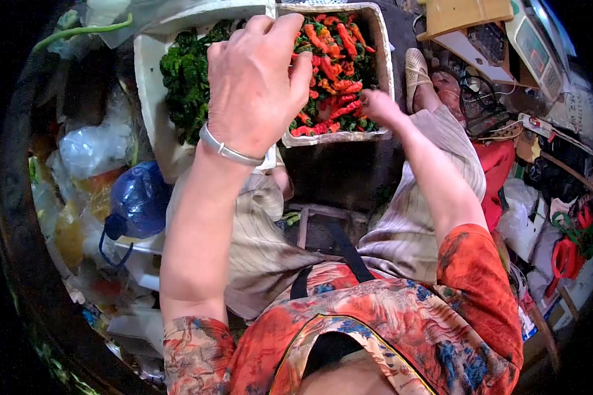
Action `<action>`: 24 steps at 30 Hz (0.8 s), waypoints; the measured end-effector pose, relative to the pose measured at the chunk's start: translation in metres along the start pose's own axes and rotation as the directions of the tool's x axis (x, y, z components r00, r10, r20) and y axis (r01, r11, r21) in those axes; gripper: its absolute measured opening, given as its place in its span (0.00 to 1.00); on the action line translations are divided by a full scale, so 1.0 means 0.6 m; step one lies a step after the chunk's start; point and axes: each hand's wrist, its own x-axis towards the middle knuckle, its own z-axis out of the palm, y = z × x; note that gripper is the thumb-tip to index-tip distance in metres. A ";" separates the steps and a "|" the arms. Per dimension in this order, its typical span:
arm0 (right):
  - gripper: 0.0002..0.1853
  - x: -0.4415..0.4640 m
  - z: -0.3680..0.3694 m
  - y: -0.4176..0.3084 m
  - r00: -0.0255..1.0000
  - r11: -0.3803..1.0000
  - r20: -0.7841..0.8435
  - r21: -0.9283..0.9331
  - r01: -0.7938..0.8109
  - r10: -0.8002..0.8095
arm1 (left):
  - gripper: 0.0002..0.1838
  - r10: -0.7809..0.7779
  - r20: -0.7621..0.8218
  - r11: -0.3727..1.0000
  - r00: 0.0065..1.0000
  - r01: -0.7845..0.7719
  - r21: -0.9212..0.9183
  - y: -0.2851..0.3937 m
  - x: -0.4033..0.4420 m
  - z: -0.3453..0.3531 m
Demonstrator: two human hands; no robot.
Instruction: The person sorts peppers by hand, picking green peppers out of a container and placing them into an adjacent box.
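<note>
My left hand [257, 76], with a bracelet [230, 150] at the wrist, hovers over the meeting edges of two white foam boxes. Its thumb stands apart from the bent fingers, and I see nothing held; the fingertips are partly hidden. Dark green leafy vegetables or green peppers [183, 79] fill the left box [153, 112]. Wrinkled red chili peppers [339, 85], mixed with some green, lie in the right box [383, 59]. At that box's right side, my right hand [381, 109] is closed beside the red peppers. What its fingers hold, if anything, cannot be made out.
A blue plastic bag [140, 197] and crumpled clear bags [92, 151] crowd the left side. A long green bean [82, 29] lies upper left. Past my right leg stand a weighing scale [537, 52], cables and a red cloth [494, 171]. My knees flank the boxes.
</note>
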 end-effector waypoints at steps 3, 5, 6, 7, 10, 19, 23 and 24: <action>0.13 -0.049 0.070 -0.024 0.999 0.997 -0.003 -0.062 -0.051 0.051 | 0.18 -0.035 0.045 0.998 0.998 0.037 -0.046 0.004 0.000 0.006; 0.13 -0.049 0.088 -0.025 0.996 0.999 -0.082 -0.031 -0.032 0.029 | 0.18 -0.033 0.061 0.999 0.998 0.034 -0.021 0.006 -0.002 0.004; 0.12 -0.037 0.098 -0.022 0.990 0.999 -0.133 -0.023 -0.041 0.038 | 0.19 -0.033 0.073 0.999 0.997 0.033 -0.001 0.007 -0.003 0.004; 0.12 -0.011 0.112 -0.006 0.990 0.999 -0.134 -0.024 -0.039 0.035 | 0.19 -0.034 0.072 0.999 0.997 0.034 0.000 0.007 -0.003 0.005; 0.09 0.028 0.091 -0.003 0.964 0.976 -0.259 0.217 0.002 0.056 | 0.20 -0.024 0.079 1.000 0.997 0.024 -0.007 0.003 -0.003 0.008; 0.14 0.030 -0.083 -0.036 0.969 0.491 -0.061 0.869 -0.067 0.239 | 0.18 -0.004 0.070 1.000 0.998 0.005 -0.013 0.004 -0.002 0.008; 0.13 0.057 -0.007 0.017 0.921 0.696 -0.185 0.708 -0.118 0.344 | 0.17 -0.004 0.064 1.000 0.998 0.004 -0.010 0.005 -0.003 0.010; 0.25 0.032 -0.025 -0.006 0.912 0.766 -0.092 0.580 -0.278 0.400 | 0.17 -0.005 0.070 1.000 0.998 0.006 -0.022 0.005 -0.003 0.010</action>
